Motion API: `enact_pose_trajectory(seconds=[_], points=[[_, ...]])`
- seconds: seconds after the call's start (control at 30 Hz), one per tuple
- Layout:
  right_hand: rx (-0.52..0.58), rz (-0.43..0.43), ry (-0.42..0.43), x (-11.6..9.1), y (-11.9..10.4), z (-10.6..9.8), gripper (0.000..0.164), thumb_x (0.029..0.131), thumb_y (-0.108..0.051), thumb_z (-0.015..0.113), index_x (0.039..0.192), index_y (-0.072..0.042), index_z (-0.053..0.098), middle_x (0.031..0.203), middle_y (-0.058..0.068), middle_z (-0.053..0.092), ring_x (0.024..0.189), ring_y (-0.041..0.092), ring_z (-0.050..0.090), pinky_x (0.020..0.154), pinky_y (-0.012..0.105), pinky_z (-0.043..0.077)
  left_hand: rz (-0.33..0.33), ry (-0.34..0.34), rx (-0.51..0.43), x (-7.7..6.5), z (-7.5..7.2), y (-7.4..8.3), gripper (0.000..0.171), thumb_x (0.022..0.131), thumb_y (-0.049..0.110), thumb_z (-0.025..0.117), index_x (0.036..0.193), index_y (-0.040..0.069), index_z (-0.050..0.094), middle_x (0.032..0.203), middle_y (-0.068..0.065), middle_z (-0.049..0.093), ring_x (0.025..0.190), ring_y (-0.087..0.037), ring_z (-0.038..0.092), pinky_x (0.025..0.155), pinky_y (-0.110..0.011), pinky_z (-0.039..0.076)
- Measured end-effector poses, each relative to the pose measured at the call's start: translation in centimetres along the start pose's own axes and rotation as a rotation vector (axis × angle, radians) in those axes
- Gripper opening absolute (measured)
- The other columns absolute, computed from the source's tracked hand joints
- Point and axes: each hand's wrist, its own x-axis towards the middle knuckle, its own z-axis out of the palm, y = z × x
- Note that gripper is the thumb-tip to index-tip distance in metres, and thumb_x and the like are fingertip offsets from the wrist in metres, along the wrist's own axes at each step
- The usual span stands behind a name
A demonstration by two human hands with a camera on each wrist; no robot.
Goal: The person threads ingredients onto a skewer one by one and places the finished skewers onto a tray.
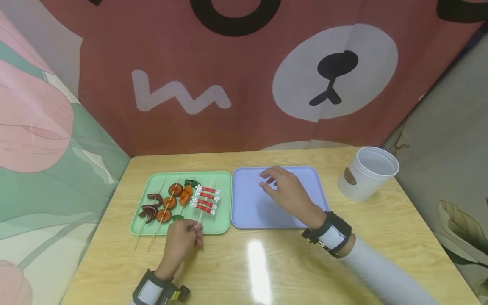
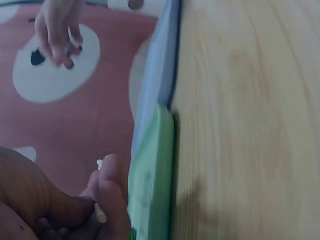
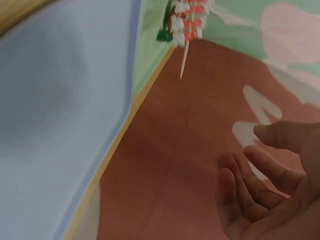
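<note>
My left hand (image 1: 182, 239) pinches the lower end of a wooden skewer (image 1: 206, 201) between thumb and fingers. Red-and-white pieces are threaded on it, and it appears raised over the green tray (image 1: 223, 222). In the left wrist view the stick's end (image 2: 101, 214) pokes out from the fingers. Beside it on the green tray lie a skewer with orange pepper-like and green pieces (image 1: 186, 195), one with round brown slices (image 1: 169, 203) and one with dark curled tentacle-like pieces (image 1: 149, 210). Above the blue-purple tray (image 1: 248, 203) hovers my right hand (image 1: 291, 192), fingers loosely bent and holding nothing.
A translucent white bucket (image 1: 360, 182) with a brown oval mark stands at the table's right rear. The two trays sit side by side on the wooden table (image 1: 213, 275). A brown cartoon-print cloth (image 1: 244, 106) hangs behind the far edge.
</note>
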Motion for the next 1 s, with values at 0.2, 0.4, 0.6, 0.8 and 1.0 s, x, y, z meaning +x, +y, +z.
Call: enact_pose_trajectory(seconds=[0.2,0.4,0.6,0.8,1.0], points=[[0.019,0.061,-0.033,-0.8,2.2,-0.5,0.019,0.095,-0.018,0.073,0.112,-0.009,0.073,0.108,0.006,0.075,0.089,0.02,0.072,0.077,0.038,0.063,-0.039,-0.047,0.029,1.1,-1.0,-0.9,0.018,0.094,-0.007,0.057,0.087,-0.01,0.074,0.063,-0.009,0.067,0.05,-0.016,0.066,0.045,-0.027,0.059],[0.014,0.065,-0.064,-1.4,3.6,-0.2,0.015,0.094,-0.016,0.073,0.107,-0.008,0.074,0.105,0.006,0.074,0.085,0.017,0.07,0.076,0.035,0.063,-0.032,-0.109,0.13,2.0,-1.2,-0.4,0.027,0.096,-0.003,0.058,0.073,-0.006,0.071,0.057,-0.008,0.065,0.047,-0.017,0.064,0.046,-0.027,0.057],[-0.001,0.053,-0.043,-1.6,4.8,0.0,0.016,0.095,-0.016,0.072,0.108,-0.007,0.073,0.104,0.006,0.074,0.087,0.02,0.071,0.077,0.038,0.061,0.048,-0.093,0.484,2.2,-1.7,1.0,0.041,0.098,0.012,0.064,0.058,0.006,0.059,0.055,-0.005,0.053,0.051,-0.018,0.051,0.045,-0.025,0.04],[-0.169,0.068,0.142,-1.5,5.8,-1.2,0.029,0.098,-0.027,0.07,0.115,-0.004,0.071,0.11,0.014,0.075,0.101,0.032,0.069,0.084,0.049,0.061,0.146,0.02,0.618,1.6,-2.2,3.0,0.031,0.1,0.027,0.066,0.093,-0.001,0.075,0.073,-0.016,0.07,0.06,-0.028,0.063,0.043,-0.035,0.046],[-0.34,0.13,0.296,-1.7,7.3,-2.8,0.053,0.1,-0.042,0.064,0.132,0.001,0.063,0.13,0.026,0.067,0.119,0.047,0.061,0.095,0.064,0.051,0.341,0.138,0.56,2.6,-1.9,3.7,0.065,0.104,0.034,0.061,0.155,0.001,0.039,0.152,-0.037,0.041,0.136,-0.055,0.047,0.103,-0.071,0.048]])
